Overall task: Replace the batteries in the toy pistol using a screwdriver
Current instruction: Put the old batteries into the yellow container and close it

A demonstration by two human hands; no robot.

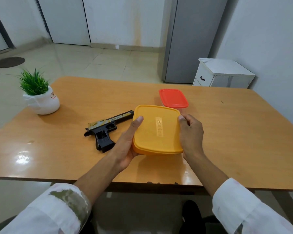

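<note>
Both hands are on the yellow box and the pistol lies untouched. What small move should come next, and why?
Probably peel the lid off the yellow box: the left hand and right hand grip its sides, the lid is still shut, and no screwdriver or batteries show on the table beside the toy pistol.

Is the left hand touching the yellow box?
Touching. The head view shows the left hand cupping the yellow box, thumb on its lid.
</note>
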